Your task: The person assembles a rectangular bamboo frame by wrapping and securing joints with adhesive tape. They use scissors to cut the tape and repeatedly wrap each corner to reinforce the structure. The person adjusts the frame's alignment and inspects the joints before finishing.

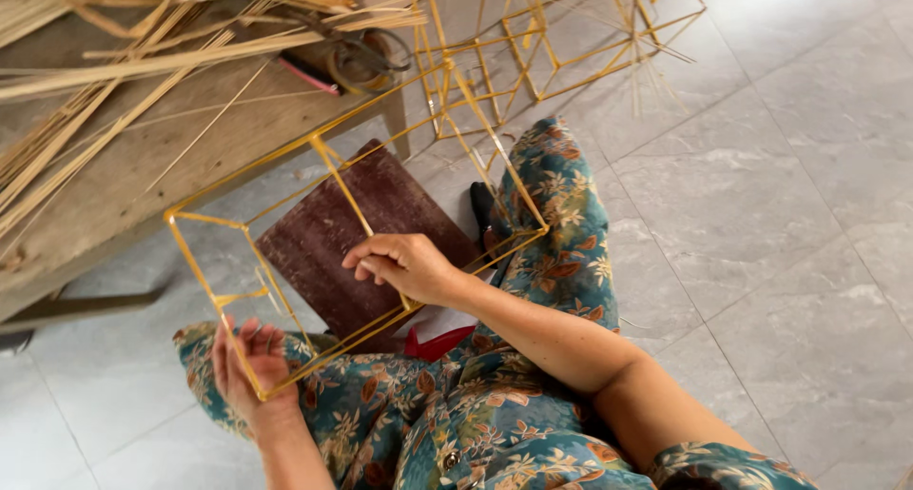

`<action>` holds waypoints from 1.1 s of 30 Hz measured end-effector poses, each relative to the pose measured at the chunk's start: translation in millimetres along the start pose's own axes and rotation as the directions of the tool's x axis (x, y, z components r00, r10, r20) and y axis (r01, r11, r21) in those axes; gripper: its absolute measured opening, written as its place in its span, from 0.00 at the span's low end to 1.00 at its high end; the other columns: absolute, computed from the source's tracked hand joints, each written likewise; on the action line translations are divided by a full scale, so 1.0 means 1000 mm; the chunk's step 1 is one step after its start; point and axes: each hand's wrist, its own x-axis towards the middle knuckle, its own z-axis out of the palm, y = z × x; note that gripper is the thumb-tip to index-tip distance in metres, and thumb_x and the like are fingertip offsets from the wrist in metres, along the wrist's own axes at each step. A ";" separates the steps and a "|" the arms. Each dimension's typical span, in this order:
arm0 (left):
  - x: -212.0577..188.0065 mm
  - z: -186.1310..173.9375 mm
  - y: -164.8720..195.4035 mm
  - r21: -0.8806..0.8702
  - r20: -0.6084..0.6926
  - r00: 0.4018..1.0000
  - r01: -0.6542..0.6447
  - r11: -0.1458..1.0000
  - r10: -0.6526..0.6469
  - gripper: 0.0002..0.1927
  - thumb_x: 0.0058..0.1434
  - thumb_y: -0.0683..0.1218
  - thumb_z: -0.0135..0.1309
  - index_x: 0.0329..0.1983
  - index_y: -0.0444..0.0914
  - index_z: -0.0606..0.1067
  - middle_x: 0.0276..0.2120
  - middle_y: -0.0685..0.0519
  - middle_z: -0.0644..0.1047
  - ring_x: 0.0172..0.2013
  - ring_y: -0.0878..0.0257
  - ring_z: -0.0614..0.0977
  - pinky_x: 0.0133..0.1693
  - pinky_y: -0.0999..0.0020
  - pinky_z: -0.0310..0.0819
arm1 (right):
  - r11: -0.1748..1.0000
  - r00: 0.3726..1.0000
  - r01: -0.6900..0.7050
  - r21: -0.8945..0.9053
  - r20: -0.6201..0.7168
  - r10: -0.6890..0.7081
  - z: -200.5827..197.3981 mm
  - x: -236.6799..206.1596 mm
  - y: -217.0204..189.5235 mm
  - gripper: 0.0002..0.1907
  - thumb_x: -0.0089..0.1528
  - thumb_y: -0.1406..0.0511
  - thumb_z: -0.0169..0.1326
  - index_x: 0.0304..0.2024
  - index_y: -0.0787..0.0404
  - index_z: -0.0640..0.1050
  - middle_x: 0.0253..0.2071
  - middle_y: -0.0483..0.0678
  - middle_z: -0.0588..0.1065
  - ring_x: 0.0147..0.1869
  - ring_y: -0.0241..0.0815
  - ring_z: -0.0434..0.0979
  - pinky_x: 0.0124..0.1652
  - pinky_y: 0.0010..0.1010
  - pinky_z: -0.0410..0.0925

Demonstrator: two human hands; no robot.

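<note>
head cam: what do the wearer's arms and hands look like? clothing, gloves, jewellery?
Both hands are bare: no gloves on the left hand or the right hand, and no rings, watch or bracelet that I can make out. Both forearms are uncovered. A short sleeve in teal fabric with an orange and cream floral print shows at the right upper arm, matching the floral garment over the lap.
</note>
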 end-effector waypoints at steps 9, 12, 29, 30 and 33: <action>-0.019 -0.002 -0.020 0.160 0.106 0.944 -0.326 0.932 0.313 0.29 0.81 0.63 0.40 0.60 0.33 0.72 0.38 0.50 0.77 0.40 0.61 0.79 0.51 0.62 0.76 | 0.998 0.998 -0.038 0.057 -0.050 0.041 -0.008 -0.006 0.001 0.10 0.69 0.70 0.50 0.50 0.60 0.81 0.36 0.43 0.81 0.35 0.30 0.78 0.36 0.24 0.73; -0.018 -0.004 -0.017 0.172 0.079 0.965 -0.259 0.951 0.249 0.27 0.82 0.62 0.39 0.63 0.33 0.68 0.42 0.51 0.76 0.44 0.61 0.78 0.55 0.61 0.76 | 0.996 0.996 -0.067 0.061 -0.049 0.070 -0.008 -0.008 0.001 0.10 0.70 0.69 0.51 0.50 0.60 0.81 0.36 0.44 0.81 0.34 0.31 0.78 0.36 0.25 0.73; -0.031 0.012 -0.016 0.427 -0.032 0.942 -0.290 0.857 0.334 0.34 0.78 0.65 0.41 0.66 0.31 0.70 0.26 0.54 0.70 0.32 0.61 0.79 0.43 0.63 0.80 | 0.984 0.995 -0.097 0.152 -0.017 0.101 -0.020 -0.012 -0.004 0.10 0.71 0.67 0.50 0.49 0.61 0.81 0.36 0.43 0.80 0.34 0.30 0.77 0.37 0.24 0.73; -0.035 0.012 -0.014 0.450 -0.009 0.946 -0.287 0.846 0.325 0.34 0.78 0.65 0.42 0.67 0.31 0.70 0.26 0.53 0.70 0.32 0.61 0.79 0.43 0.64 0.79 | 0.983 0.996 -0.088 0.161 -0.015 0.091 -0.020 -0.012 -0.004 0.10 0.71 0.68 0.50 0.49 0.61 0.81 0.36 0.43 0.80 0.35 0.30 0.76 0.37 0.24 0.73; -0.047 0.015 -0.008 0.504 0.031 0.963 -0.246 0.828 0.267 0.33 0.79 0.64 0.42 0.65 0.29 0.71 0.27 0.51 0.72 0.33 0.60 0.79 0.44 0.64 0.77 | 0.984 0.997 -0.065 0.164 -0.021 0.070 -0.019 -0.013 -0.001 0.10 0.71 0.69 0.49 0.50 0.61 0.80 0.36 0.43 0.80 0.35 0.30 0.76 0.37 0.23 0.72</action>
